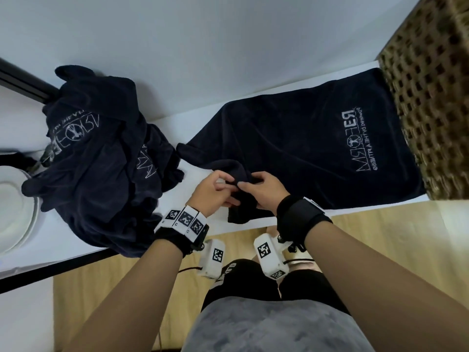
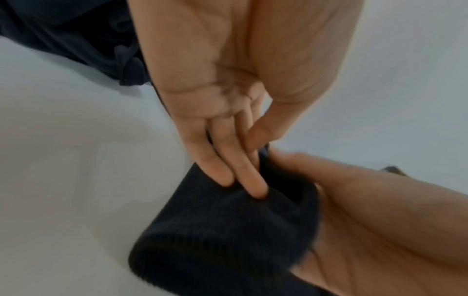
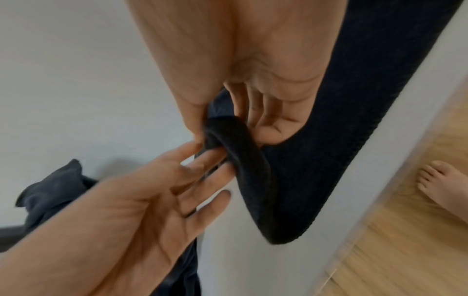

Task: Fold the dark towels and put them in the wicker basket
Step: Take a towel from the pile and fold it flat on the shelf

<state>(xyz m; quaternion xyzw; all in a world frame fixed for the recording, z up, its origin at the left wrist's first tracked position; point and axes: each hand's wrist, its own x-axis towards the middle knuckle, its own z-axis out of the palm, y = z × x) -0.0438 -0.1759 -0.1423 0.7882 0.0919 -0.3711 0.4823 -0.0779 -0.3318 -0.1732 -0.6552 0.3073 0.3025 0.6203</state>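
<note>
From the head view, 1 dark towel (image 1: 304,146) lies spread on the white bench (image 1: 76,240), its long axis running from the person's hands out to the wicker basket (image 1: 431,97), which stands on its far end at the right. Both hands meet at the near-left corner: the right hand (image 1: 264,189) has its grip clamped on the bunched corner, and the left hand (image 1: 210,191) touches the same fold from the left. A heap of other dark towels (image 1: 101,153) sits well to the left, beside a white plate (image 1: 15,212).

From the left wrist, the left hand's fingers (image 2: 253,180) lie straight, tips pressed into the cloth, not curled round it.

From the right wrist, the right hand's thumb and fingers (image 3: 266,120) pinch a rolled edge of the towel (image 3: 354,120); the rest stretches away along the bench edge. I judge the fold must carry this corner rightward, toward the basket end.
</note>
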